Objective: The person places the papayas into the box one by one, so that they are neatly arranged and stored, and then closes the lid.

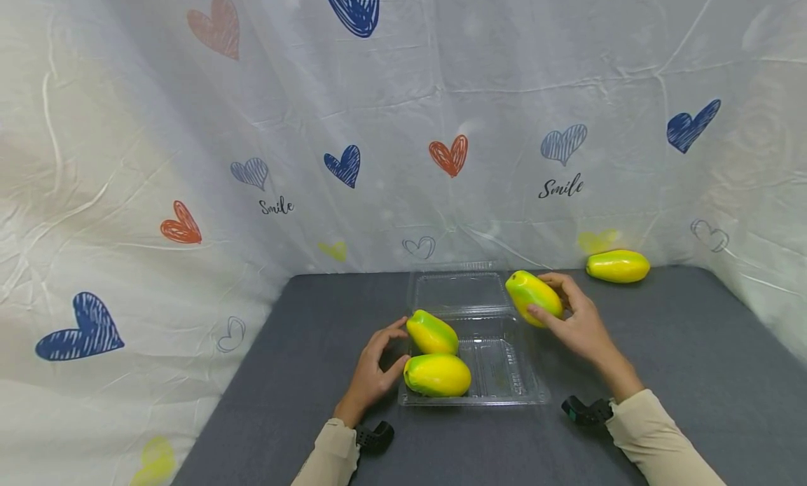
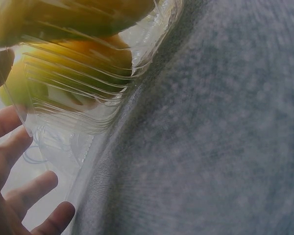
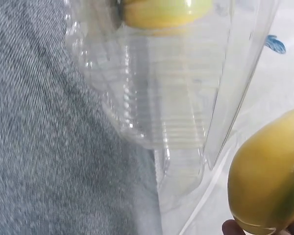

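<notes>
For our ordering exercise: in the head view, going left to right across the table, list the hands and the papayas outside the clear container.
Left hand → papaya held by the right hand → right hand → papaya lying alone by the backdrop.

Bright even light, soft shadows (wrist views blurred).
</notes>
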Demonstrator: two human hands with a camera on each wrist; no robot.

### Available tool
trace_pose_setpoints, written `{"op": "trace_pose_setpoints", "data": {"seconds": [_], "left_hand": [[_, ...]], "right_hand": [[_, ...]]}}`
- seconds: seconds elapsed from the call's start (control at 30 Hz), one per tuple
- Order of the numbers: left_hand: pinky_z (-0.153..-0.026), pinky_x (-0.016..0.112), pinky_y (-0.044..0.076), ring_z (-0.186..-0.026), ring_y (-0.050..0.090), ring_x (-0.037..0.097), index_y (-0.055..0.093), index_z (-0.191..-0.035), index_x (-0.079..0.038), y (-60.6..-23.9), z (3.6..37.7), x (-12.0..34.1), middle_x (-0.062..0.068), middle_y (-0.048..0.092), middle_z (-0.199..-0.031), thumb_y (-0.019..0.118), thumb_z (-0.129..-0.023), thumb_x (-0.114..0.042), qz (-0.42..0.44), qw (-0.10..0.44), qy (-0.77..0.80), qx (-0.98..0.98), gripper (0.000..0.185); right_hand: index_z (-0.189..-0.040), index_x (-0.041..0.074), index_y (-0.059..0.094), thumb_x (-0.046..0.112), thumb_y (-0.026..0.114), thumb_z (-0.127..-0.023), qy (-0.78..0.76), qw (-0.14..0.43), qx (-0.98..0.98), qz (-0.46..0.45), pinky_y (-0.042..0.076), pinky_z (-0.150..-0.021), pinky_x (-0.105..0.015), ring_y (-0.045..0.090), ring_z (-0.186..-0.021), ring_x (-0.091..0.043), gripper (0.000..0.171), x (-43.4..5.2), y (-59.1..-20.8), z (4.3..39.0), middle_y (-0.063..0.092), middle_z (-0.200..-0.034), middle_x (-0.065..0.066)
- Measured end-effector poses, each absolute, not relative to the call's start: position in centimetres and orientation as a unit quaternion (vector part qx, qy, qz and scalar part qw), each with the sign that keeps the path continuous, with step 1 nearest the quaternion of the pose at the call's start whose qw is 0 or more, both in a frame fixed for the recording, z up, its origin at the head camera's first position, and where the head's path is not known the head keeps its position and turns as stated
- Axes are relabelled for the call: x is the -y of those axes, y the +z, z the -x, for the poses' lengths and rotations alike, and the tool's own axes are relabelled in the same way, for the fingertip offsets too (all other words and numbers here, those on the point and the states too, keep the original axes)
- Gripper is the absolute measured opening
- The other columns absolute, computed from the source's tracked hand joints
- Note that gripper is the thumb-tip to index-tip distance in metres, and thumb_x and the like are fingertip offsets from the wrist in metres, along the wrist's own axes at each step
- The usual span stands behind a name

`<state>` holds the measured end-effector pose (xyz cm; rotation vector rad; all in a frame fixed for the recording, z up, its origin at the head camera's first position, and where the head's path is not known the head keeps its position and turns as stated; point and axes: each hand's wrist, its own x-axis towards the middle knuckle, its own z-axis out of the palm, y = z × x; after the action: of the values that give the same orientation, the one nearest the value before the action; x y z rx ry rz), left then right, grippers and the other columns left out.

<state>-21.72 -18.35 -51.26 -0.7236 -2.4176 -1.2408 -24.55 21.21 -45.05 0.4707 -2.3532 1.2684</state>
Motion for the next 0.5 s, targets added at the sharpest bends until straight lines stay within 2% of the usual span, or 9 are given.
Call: {"op": "trace_pose_setpoints", "data": {"seconds": [0.2,0.4,0.5], "left_hand": [[-0.104,0.05,0.048,-0.14,0.05,0.023,0.058,-0.131,-0.025,-51.3,21.6,18.3,-0.001,0.048,-0.158,0.067,-0.096,-0.028,0.253,0.165,-0.434,0.849,0.037],[-0.102,0.054,0.048,-0.139,0.05,0.025,0.058,-0.131,-0.024,-51.3,21.6,18.3,0.0,0.049,-0.158,0.068,-0.095,-0.025,0.262,0.172,-0.438,0.843,0.037],[-0.102,0.056,0.048,-0.14,0.05,0.026,0.059,-0.131,-0.023,-51.4,21.7,18.3,0.0,0.049,-0.158,0.067,-0.095,-0.024,0.264,0.173,-0.442,0.839,0.036]], "right_hand": [[-0.138,0.012,0.052,0.017,0.076,-0.092,0.453,0.208,0.848,-0.182,0.043,-0.084,-0.021,0.054,-0.099,-0.002,0.052,-20.3,-44.7,24.1,0.065,-0.122,-0.009],[-0.14,0.015,0.051,0.021,0.074,-0.094,0.451,0.184,0.852,-0.192,0.046,-0.08,-0.036,0.055,-0.095,-0.013,0.052,-19.1,-44.3,23.5,0.065,-0.121,-0.007],[-0.14,0.016,0.051,0.022,0.073,-0.094,0.454,0.173,0.85,-0.201,0.046,-0.08,-0.039,0.054,-0.094,-0.014,0.052,-18.4,-44.4,23.4,0.065,-0.121,-0.006]]}}
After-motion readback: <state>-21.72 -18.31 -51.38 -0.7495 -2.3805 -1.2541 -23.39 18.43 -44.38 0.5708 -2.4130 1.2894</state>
